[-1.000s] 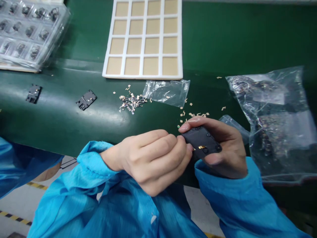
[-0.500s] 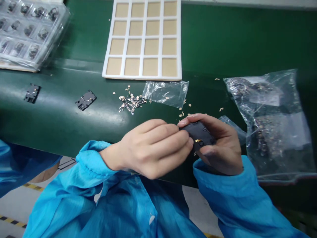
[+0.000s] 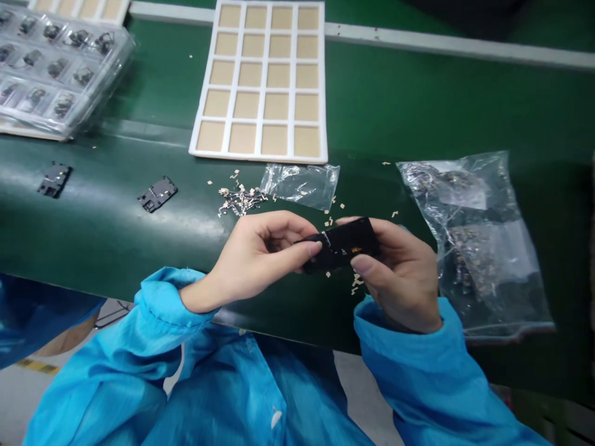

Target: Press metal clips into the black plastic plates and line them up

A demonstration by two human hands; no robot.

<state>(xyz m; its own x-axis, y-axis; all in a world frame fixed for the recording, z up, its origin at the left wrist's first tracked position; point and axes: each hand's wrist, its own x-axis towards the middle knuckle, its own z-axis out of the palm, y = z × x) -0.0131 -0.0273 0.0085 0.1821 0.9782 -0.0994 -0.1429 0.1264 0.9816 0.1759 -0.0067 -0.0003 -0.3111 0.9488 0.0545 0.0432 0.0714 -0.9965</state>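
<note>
A small black plastic part [image 3: 341,244] is held between my two hands above the green belt. It has a gold contact near its middle and a thin silver strip near its left end. My right hand [image 3: 400,272] grips its right end between thumb and fingers. My left hand [image 3: 255,257] pinches its left end with the fingertips. Tiny gold metal pieces [image 3: 356,282] lie on the belt just below the part, and a loose pile of them [image 3: 240,201] lies beyond my left hand.
A white grid tray with tan pads [image 3: 263,83] and a clear blister tray of parts [image 3: 56,68] stand at the back. Two black parts [image 3: 157,194] lie on the belt at left. Clear plastic bags [image 3: 469,241] lie on the right, one holding dark parts.
The black part has turned, now lying longer and flatter between my hands. My left hand has drawn back to the left, holding only the part's end. The view has shifted slightly.
</note>
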